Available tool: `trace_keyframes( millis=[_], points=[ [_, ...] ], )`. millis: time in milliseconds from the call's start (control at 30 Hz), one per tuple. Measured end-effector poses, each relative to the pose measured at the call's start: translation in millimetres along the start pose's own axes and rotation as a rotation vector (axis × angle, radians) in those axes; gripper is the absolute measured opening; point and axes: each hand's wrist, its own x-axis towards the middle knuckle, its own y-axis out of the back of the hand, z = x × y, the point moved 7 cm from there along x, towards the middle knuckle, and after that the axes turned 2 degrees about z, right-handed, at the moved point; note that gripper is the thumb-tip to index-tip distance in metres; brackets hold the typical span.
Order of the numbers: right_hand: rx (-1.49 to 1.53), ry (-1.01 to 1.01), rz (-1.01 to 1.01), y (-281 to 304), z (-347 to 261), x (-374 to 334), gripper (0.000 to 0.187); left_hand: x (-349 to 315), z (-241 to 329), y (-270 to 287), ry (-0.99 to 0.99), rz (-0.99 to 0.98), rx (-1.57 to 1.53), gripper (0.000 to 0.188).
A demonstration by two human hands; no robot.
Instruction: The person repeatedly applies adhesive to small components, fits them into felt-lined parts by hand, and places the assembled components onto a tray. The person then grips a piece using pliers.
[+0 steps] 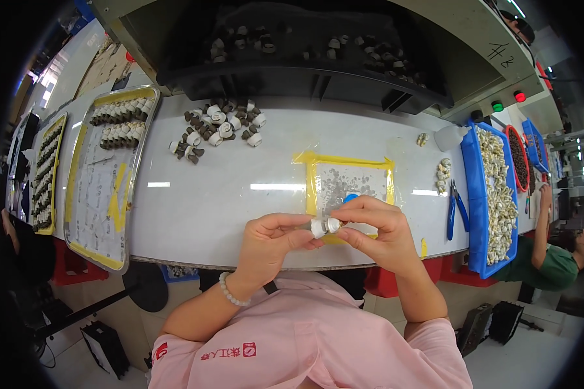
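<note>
My left hand (269,241) and my right hand (377,227) meet over the near edge of the white table (227,188). Between their fingertips they pinch a small white cylindrical part (324,225). Just behind the hands lies a clear square pad edged with yellow tape (349,180), with a blue bit showing at my right fingers. A loose pile of brown-and-white small parts (217,126) lies farther back at the table's middle left.
A metal tray (107,175) with rows of parts sits at the left, another tray (45,172) beyond it. A blue bin of pale parts (496,194) and blue-handled pliers (457,209) lie right. A black hopper (305,55) stands behind. Another person (551,259) sits at far right.
</note>
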Motion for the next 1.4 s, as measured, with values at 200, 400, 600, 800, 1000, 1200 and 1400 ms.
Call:
trace_keyframes(
  millis=[200, 400, 600, 800, 1000, 1200, 1400],
  points=[
    [0.055, -0.036, -0.021, -7.0, 7.6, -2.8, 0.027, -1.7, 0.8, -0.4, -0.044, 0.023, 0.039, 0.018],
    [0.094, -0.067, -0.017, -8.7, 13.2, -4.9, 0.024, -1.3, 0.6, -2.6, -0.049, 0.001, 0.034, 0.018],
    [0.119, -0.102, -0.024, -3.5, 15.2, -7.0, 0.022, 1.1, 1.4, -6.6, 0.01, -0.021, 0.076, 0.019],
    [-0.488, -0.111, 0.344, 91.0, 32.4, 15.5, 0.024, -3.4, 45.2, 14.3, -0.035, 0.04, 0.213, 0.021],
    [-1.086, -0.205, 0.528, 163.3, 61.5, 35.3, 0.037, -21.0, 162.1, 96.9, -0.45, 0.394, 0.504, 0.018],
    [-0.912, -0.224, 0.418, 156.4, 73.6, 39.3, 0.022, -46.4, 276.2, 204.6, -0.758, 0.813, 1.105, 0.025],
    [-0.625, -0.248, 0.331, 108.8, 45.1, 12.1, 0.024, -32.7, 317.0, 272.2, -0.768, 0.974, 1.384, 0.024]
  ],
)
